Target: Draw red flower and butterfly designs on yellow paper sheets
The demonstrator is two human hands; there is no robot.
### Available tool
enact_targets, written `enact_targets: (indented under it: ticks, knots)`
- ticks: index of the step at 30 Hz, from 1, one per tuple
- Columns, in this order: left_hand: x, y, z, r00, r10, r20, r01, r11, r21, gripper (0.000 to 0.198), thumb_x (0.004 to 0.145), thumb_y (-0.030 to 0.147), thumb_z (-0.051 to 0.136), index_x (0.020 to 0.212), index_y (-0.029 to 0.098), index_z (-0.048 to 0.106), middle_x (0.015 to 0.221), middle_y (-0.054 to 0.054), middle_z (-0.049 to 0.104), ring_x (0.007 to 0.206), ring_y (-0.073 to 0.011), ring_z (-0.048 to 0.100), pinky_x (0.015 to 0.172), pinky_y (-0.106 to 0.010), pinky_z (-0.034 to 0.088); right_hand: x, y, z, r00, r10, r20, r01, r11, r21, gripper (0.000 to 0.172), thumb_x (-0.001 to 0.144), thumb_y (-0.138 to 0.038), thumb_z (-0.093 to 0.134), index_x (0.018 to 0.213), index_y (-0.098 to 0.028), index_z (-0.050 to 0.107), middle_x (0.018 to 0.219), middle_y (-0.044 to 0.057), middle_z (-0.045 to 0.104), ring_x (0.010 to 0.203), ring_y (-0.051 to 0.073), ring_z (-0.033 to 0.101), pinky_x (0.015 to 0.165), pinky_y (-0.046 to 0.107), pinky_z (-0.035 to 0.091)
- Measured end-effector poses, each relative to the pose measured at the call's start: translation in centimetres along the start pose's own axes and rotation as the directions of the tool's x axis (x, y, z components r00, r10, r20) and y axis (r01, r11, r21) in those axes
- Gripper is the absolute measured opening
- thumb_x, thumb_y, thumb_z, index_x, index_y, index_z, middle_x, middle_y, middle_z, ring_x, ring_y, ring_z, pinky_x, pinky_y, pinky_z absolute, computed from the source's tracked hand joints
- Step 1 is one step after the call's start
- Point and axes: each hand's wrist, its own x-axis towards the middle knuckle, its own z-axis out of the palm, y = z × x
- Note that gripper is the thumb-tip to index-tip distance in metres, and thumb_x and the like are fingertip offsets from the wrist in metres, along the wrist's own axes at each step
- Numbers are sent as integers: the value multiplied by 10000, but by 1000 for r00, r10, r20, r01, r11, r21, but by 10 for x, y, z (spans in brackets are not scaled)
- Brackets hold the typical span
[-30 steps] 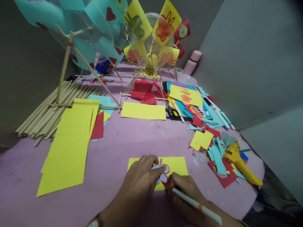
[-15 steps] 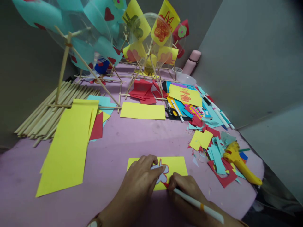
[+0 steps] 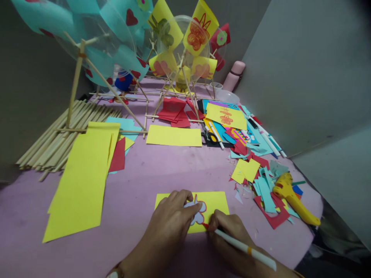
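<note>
A pale butterfly-shaped paper cutout lies flat on a yellow paper strip near the table's front. Red lines run along parts of its outline. My left hand pins the cutout down with its thumb and curled fingers, covering the cutout's left side. In my right hand is a white marker with an orange band, gripped close to its red tip. That tip touches the yellow paper just beyond the cutout's lower right edge.
Yellow strips and wooden sticks lie left. Stick-framed paper pinwheels stand behind. Black-handled scissors, paper scraps and a yellow glue gun are on the right. Another yellow strip lies mid-table.
My right hand and the marker have shifted slightly right, away from the cutout. My left hand still presses on the cutout. The whole view has slid a little.
</note>
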Motion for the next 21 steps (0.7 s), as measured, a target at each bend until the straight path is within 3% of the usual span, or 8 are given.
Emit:
enact_targets:
  ticks: [9, 14, 17, 21]
  knots:
    - [2, -2, 2, 1000, 2, 10, -2, 1000, 9, 297, 882, 163, 501, 1110, 305, 629, 1044, -71, 586, 906, -238, 565, 699, -358, 462, -3, 1, 0, 991, 128, 32, -131, 988, 85, 110, 712, -163, 382, 640, -242, 355, 498, -73, 374, 413, 98, 324, 404, 208, 274]
    - [3, 0, -1, 999, -18, 29, 19, 1000, -6, 301, 890, 163, 491, 1112, 312, 629, 1047, -69, 584, 912, -241, 562, 708, -365, 459, -1, 0, -2, 983, 183, -16, -178, 972, 151, 116, 724, -202, 397, 622, -244, 362, 489, -73, 367, 413, 101, 303, 396, 216, 259]
    - [2, 1, -3, 999, -25, 40, 25, 1000, -17, 298, 896, 168, 481, 1111, 312, 628, 1050, -67, 580, 915, -238, 556, 715, -362, 451, -2, -3, 0, 988, 151, -43, -138, 965, 225, 125, 741, -206, 417, 631, -245, 371, 497, -79, 355, 412, 99, 297, 392, 212, 261]
    - [1, 1, -2, 999, -21, 35, 21, 1000, -9, 286, 910, 181, 469, 1107, 317, 625, 1038, -56, 576, 898, -228, 549, 708, -353, 436, -6, -7, 5, 995, 96, 16, -97, 981, 168, 116, 776, -165, 423, 685, -235, 407, 541, -69, 398, 436, 101, 352, 424, 204, 290]
